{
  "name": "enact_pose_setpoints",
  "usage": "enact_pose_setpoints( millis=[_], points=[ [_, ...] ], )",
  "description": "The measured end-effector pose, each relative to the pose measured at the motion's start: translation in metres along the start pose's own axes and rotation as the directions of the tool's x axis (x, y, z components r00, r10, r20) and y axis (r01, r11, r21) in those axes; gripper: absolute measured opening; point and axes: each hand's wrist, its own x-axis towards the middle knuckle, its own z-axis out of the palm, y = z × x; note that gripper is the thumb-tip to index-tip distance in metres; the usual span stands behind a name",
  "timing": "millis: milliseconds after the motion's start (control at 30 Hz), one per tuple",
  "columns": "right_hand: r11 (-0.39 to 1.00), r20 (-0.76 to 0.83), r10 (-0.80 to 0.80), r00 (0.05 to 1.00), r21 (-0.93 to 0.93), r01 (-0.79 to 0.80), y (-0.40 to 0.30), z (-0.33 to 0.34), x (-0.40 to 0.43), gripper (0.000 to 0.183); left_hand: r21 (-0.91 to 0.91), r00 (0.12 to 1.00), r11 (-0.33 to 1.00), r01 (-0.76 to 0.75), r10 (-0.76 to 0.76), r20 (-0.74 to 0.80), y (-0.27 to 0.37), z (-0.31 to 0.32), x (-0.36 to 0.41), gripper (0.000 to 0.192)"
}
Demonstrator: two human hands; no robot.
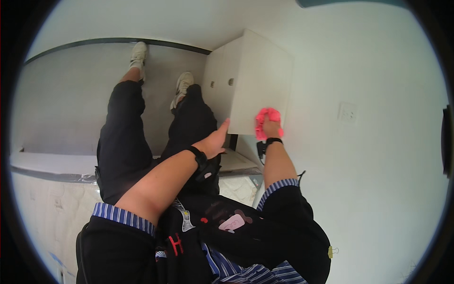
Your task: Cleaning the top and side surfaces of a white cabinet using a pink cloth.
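My right hand (271,128) presses a bright pink cloth (261,132) onto the pale top of a nightstand (264,78), close to its near edge by the wall. The cloth bunches around the fingers and hides most of them. My left hand (214,142) holds nothing, its thumb apart from the fingers. Its fingertips reach the nightstand's near front corner; whether they touch it I cannot tell. Two small metal pulls show on the drawer fronts (221,67).
A wall with a socket plate (348,112) runs along the right. Behind my legs is a mattress (53,202) on a pale bed frame (53,160). My shoes stand on the grey floor (78,92), near a dark skirting board (170,43). A black strap is on each wrist.
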Motion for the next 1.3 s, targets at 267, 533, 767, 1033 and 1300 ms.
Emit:
enact_pose_setpoints(
  millis=[267, 533, 767, 1033, 1300],
  points=[
    [0.992, -0.127, 0.112, 0.986, 0.067, -0.104, -0.067, 0.026, -0.095, 0.105, 0.032, 0.996, 0.997, 0.067, -0.065, -0.062, -0.017, 0.004, 0.002, 0.1],
    [0.993, -0.071, 0.1, 0.992, 0.065, -0.096, -0.094, 0.02, -0.134, 0.106, 0.06, 0.991, 0.997, 0.054, -0.046, -0.127, -0.013, 0.019, -0.01, 0.101],
    [0.99, 0.034, 0.088, 0.996, 0.105, -0.091, -0.106, 0.002, -0.133, 0.111, 0.046, 0.993, 0.997, 0.059, -0.054, -0.102, -0.012, 0.012, -0.008, 0.099],
    [0.994, 0.054, 0.111, 0.992, -0.008, -0.111, -0.1, -0.004, -0.067, 0.114, 0.062, 0.995, 0.997, 0.054, -0.048, -0.085, -0.018, 0.019, 0.008, 0.098],
    [0.985, 0.042, 0.163, 0.986, 0.052, -0.165, -0.099, -0.03, 0.01, 0.115, -0.055, 0.988, 0.993, 0.1, -0.106, -0.116, -0.011, 0.014, 0.032, 0.098]
  ],
)
